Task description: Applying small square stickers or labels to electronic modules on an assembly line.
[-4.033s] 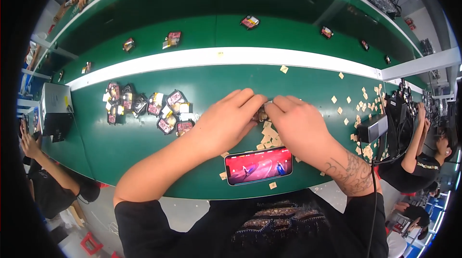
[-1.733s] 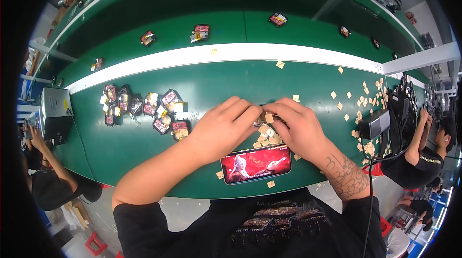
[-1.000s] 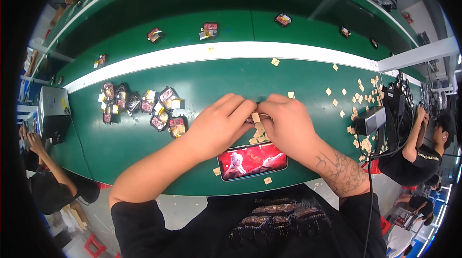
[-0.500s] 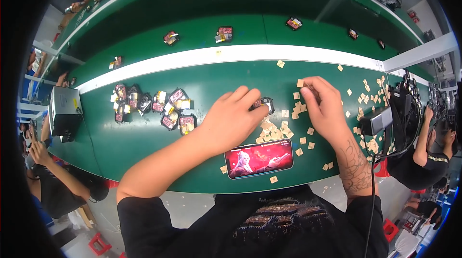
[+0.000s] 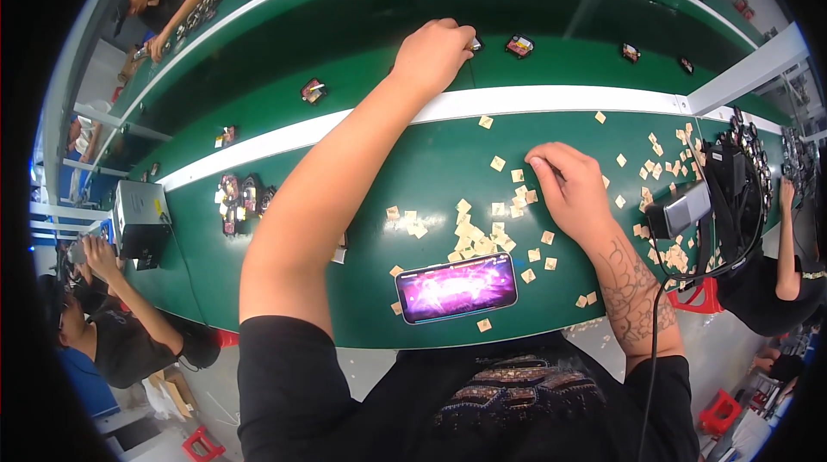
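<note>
My left hand (image 5: pixel 433 57) reaches far forward over the white rail, its fingers closed on a small black electronic module (image 5: pixel 477 43) at the green belt beyond. Most of that module is hidden by the fingers. Over the right part of the table, my right hand (image 5: pixel 567 186) is curled with thumb and fingertips pressed together; what they hold, if anything, does not show. Small square beige pieces (image 5: pixel 467 238) lie loosely piled and scattered near it. A phone (image 5: pixel 457 288) with a bright pink and purple picture lies in front of me.
The white rail (image 5: pixel 551 100) divides the table from the belt, where more modules (image 5: pixel 519 46) lie. Other modules (image 5: pixel 230 204) are grouped at left, partly behind my left arm. A grey box (image 5: pixel 142 214) stands left; a black adapter (image 5: pixel 680 210) with cables sits right. Co-workers are at both sides.
My left hand has moved from the table forward over the rail, with a module in its fingers. My right hand stays nearly in place; the square piece at its fingertips is no longer seen there.
</note>
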Demonstrator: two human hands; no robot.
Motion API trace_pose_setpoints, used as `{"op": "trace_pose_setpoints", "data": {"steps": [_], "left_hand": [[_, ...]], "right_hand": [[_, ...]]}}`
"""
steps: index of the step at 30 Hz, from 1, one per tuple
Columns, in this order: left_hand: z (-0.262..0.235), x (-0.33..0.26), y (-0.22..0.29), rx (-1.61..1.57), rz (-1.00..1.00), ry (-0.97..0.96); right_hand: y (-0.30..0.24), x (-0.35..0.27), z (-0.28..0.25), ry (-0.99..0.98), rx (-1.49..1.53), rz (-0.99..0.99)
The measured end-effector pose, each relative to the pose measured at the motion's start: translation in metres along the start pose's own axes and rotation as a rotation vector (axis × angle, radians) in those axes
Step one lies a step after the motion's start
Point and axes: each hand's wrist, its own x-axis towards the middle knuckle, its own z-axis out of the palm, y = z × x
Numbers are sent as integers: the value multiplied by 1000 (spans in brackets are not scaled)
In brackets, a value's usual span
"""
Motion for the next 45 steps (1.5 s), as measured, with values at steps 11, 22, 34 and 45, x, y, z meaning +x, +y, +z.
{"op": "trace_pose_setpoints", "data": {"steps": [11, 22, 34, 45], "left_hand": [[15, 12, 3, -97, 31, 49], [-47, -49, -31, -231, -41, -255], [-56, -85, 38, -315, 141, -198], [-84, -170, 52, -455, -60, -373]], "right_hand": [[0, 6, -5, -26, 7, 20], [1, 1, -2, -18, -14, -31], [-1, 6, -3, 73, -8, -46], [-50, 9, 9, -327, 137, -87]]}}
